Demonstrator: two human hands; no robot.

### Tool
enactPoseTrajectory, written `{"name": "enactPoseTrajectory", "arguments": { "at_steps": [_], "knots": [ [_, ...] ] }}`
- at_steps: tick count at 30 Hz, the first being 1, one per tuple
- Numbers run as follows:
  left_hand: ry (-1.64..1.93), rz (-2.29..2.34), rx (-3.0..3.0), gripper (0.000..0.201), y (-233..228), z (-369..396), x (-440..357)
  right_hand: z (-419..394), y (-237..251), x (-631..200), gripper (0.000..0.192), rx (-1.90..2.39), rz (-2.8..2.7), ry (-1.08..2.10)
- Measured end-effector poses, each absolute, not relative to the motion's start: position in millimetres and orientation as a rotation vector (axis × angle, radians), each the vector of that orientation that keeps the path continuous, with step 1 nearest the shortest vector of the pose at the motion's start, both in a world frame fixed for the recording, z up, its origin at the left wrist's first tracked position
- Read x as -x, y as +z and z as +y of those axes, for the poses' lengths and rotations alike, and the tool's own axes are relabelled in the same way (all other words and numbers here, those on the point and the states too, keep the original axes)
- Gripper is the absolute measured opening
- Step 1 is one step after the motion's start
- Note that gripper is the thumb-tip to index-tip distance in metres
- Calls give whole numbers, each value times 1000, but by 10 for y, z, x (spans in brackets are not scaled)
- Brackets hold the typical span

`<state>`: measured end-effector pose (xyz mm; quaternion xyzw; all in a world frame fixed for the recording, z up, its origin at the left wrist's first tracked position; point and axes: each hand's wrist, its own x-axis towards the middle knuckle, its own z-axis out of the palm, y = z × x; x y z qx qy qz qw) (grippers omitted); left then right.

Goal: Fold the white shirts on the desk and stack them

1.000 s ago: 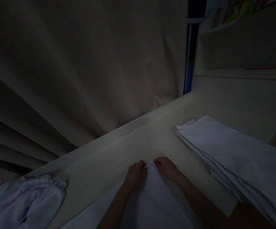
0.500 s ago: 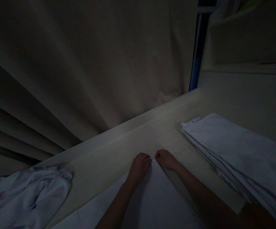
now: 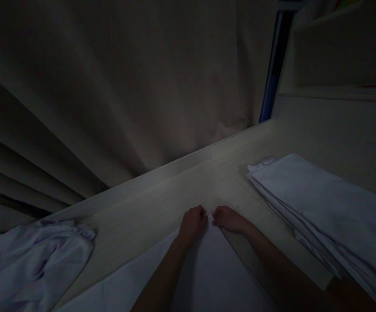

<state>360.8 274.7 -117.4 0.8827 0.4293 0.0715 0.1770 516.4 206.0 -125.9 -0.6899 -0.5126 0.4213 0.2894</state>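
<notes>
A white cloth [image 3: 207, 277] lies flat on the pale wooden table [image 3: 148, 208] in front of me, in dim light. My left hand [image 3: 192, 223] and my right hand [image 3: 228, 218] sit side by side at the cloth's far corner, each with fingers closed and pinching its edge. Both forearms reach in from the bottom of the view and cover part of the cloth.
A stack of folded white cloths [image 3: 321, 208] lies on the table at the right. A crumpled white cloth heap [image 3: 28, 260] sits at the left edge. A beige curtain [image 3: 125, 86] hangs behind the table; a shelf unit [image 3: 337, 65] stands at the right.
My hands stay together at the cloth's corner and have shifted slightly away from me. The view has drifted a little to the left.
</notes>
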Motion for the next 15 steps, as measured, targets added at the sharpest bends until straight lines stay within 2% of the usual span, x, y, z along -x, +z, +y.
{"name": "enactPoseTrajectory", "arguments": {
  "at_steps": [3, 9, 12, 15],
  "knots": [
    [203, 1222, -2502, 13, -1182, 2760, -3608, 2085, -1272, -5134, 22, 1922, -1380, 999],
    [370, 1361, -2516, 30, -1002, 2540, -3483, 2014, -1200, -5070, 14, 2056, -1433, 757],
    [512, 1480, -2502, 33, -920, 2258, -2913, 1900, -1157, -5003, 18, 2042, -1521, 582],
    [520, 1816, -2440, 37, -920, 1942, -1946, 1806, -1235, -4841, 26, 1941, -1681, 314]
  ]
}}
